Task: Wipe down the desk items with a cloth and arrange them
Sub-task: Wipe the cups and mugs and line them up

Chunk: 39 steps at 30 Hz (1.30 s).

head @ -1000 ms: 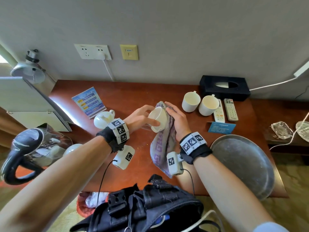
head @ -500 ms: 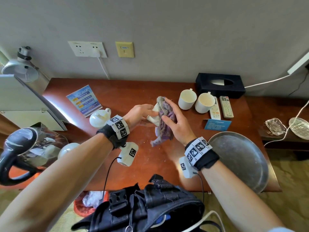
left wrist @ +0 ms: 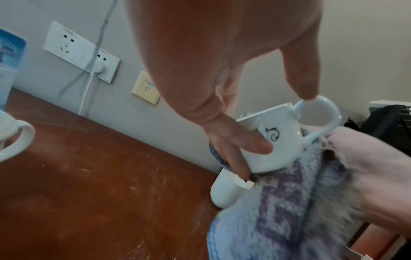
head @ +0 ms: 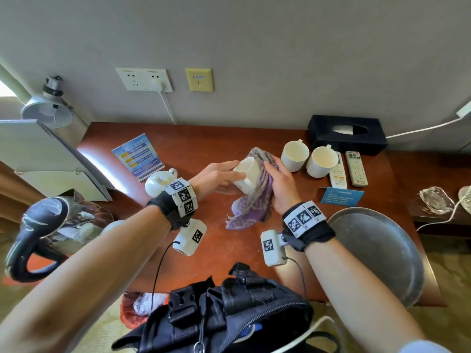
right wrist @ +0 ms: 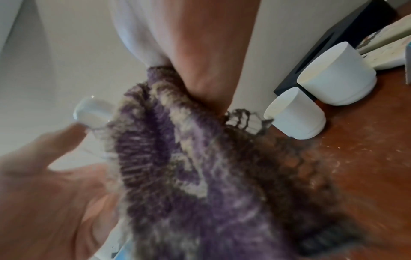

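Observation:
My left hand grips a white mug above the middle of the brown desk, tilted on its side. In the left wrist view the mug shows a dark swirl mark, and a fingertip touches its handle. My right hand holds a purple patterned cloth against the mug's right side. The cloth fills the right wrist view and hides most of the mug.
Two white cups, two remotes and a black tissue box stand at the back right. A metal tray lies front right. A small white teapot, a blue card and a kettle are at the left.
The cloth, bunched over the mug half a second ago, has slid to its right side, so the mug's white body shows again. Both hands stay over the desk's middle.

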Tool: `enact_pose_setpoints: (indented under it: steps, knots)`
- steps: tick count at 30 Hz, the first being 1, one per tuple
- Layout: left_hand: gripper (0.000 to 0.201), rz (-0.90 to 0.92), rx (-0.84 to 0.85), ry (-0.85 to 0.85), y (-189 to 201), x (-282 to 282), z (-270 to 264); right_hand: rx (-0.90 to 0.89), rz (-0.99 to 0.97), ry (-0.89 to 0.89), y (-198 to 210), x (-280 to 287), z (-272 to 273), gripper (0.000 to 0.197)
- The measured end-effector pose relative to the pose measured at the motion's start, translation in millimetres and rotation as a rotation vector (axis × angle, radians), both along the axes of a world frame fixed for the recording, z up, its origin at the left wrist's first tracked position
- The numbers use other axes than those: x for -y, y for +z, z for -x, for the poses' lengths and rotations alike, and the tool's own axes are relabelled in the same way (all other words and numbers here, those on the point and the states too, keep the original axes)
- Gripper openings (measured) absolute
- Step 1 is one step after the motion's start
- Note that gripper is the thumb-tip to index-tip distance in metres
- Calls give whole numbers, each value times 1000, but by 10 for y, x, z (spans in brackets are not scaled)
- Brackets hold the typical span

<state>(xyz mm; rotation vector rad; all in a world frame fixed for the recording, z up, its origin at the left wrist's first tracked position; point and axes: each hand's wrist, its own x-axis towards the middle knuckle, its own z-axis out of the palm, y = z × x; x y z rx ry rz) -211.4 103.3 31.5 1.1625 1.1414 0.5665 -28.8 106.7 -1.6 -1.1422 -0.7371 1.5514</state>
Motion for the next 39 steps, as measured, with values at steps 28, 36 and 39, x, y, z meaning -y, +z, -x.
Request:
enact_pose_setpoints:
  steps: [28,36,39]
  knots:
    - [53,-63,-19,-8,-95,-184,136,65,-26,95,35,-230,95,22]
    - [24,-70,29,128,-54,-175,130,72,-69,-75,16,-163,85,22]
    - [20,-45,62,214,-26,-240,114,90,-187,-86,60,-63,95,25]
